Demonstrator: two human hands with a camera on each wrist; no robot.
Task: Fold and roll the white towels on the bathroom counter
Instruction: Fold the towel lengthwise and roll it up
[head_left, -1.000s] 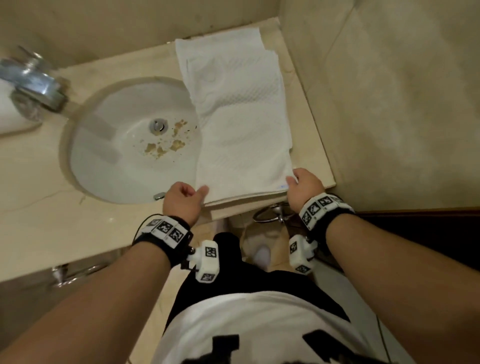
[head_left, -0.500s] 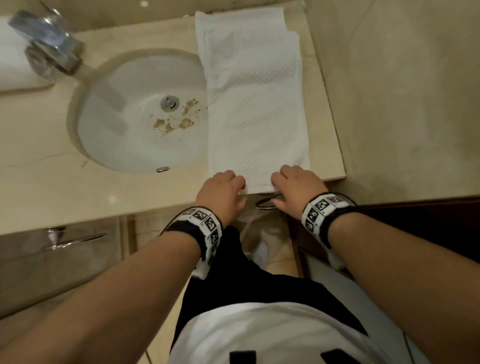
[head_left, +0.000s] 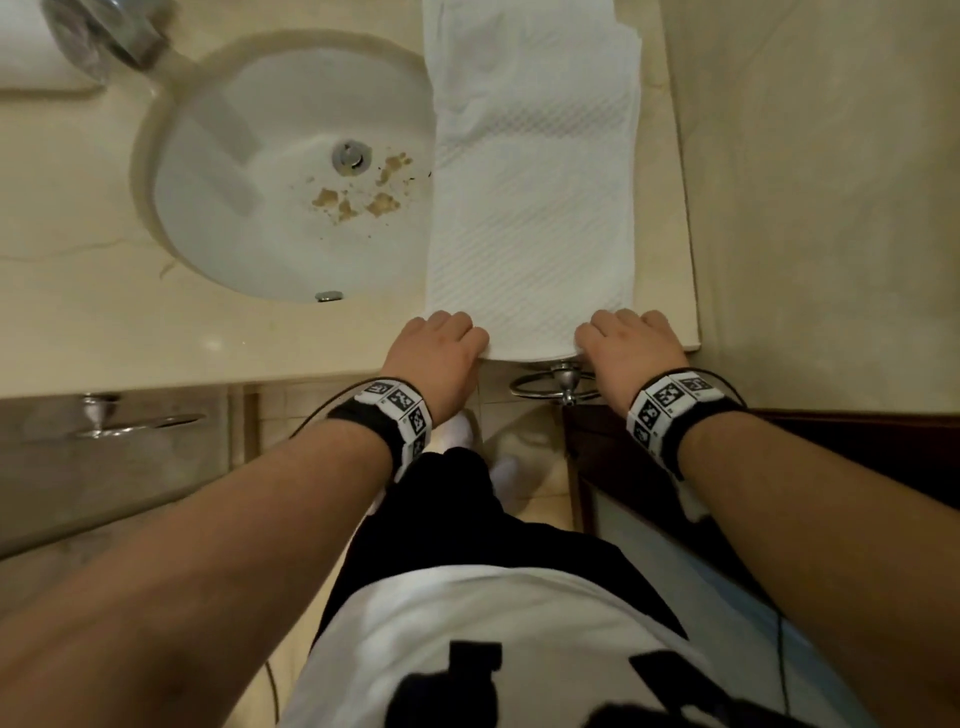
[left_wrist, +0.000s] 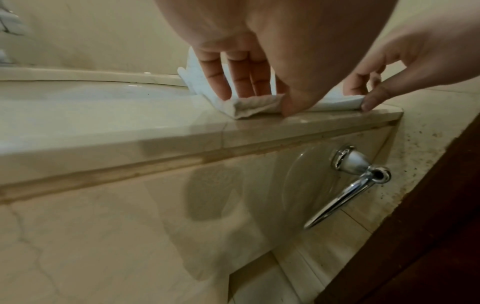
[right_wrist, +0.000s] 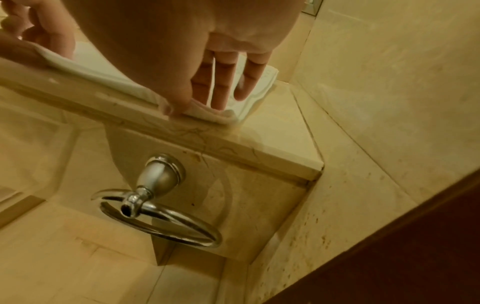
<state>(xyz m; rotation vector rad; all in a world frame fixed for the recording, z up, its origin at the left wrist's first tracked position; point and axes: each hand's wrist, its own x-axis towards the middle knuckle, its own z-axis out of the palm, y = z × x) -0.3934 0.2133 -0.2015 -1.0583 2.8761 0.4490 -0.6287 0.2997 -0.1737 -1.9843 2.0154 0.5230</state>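
Note:
A long white towel (head_left: 530, 208), folded into a narrow strip, lies on the beige counter (head_left: 104, 332) to the right of the sink and runs away from me. Its near end is turned over into a small roll (left_wrist: 254, 105) at the counter's front edge. My left hand (head_left: 441, 338) grips the roll's left end, fingers (left_wrist: 241, 82) on top and thumb in front. My right hand (head_left: 623, 338) grips the right end the same way, as the right wrist view shows (right_wrist: 200, 107). The far end of the towel is stepped and uneven.
A white sink (head_left: 249, 208) with brown crumbs near its drain lies left of the towel, under a chrome faucet (head_left: 104, 31). A wall (head_left: 805, 208) borders the counter on the right. A chrome towel ring (head_left: 561, 387) hangs below the counter edge. Another white towel (head_left: 26, 52) sits far left.
Both hands went from holding the towel's near corners to curling over its near edge, which is now turned over into a small roll. The head view shifted forward over the counter.

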